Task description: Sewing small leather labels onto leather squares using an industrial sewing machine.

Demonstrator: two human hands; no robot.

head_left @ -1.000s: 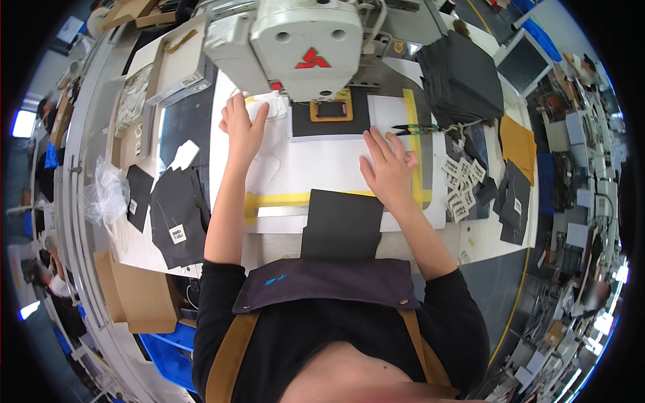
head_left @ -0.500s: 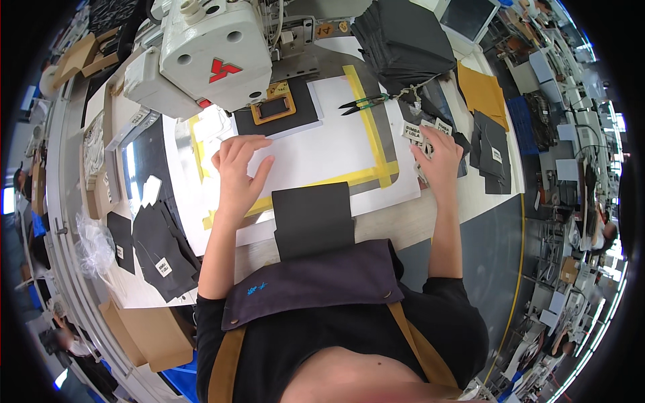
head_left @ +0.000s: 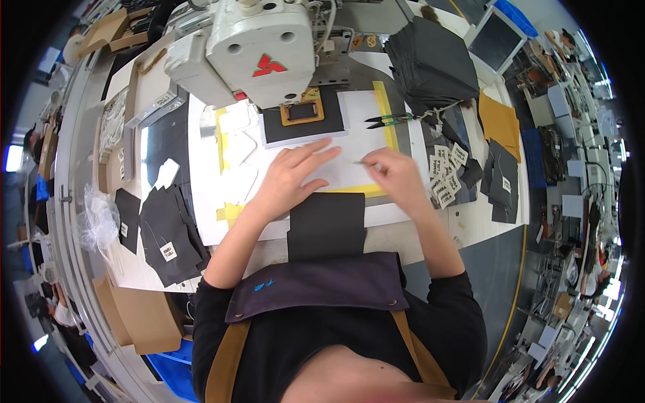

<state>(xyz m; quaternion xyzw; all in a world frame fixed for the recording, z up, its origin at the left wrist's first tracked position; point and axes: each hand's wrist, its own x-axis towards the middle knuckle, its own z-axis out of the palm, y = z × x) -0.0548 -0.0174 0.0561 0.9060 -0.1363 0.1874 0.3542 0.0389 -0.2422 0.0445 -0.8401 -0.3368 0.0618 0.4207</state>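
My left hand hovers over the white board, fingers stretched out and nothing in them. Facing it, my right hand is closed in a pinch, slightly blurred, on a thin sliver that looks like a small fabric label seen edge-on. A black rectangular piece lies at the near table edge, between my forearms. Beyond my hands, an orange-yellow frame rests on a black panel under the white sewing machine head. Several cream printed labels are spread to the right of my right hand.
Green-handled snips lie right of the machine. Behind them stands a tall stack of black pieces. Labelled black pieces lie on the left and far right. Yellow tape edges the board. A cardboard box sits lower left.
My right hand has left the labels and come inward over the board, now pinching a thin piece. My left hand has shifted inward, towards the right hand. The whole view has shifted a little.
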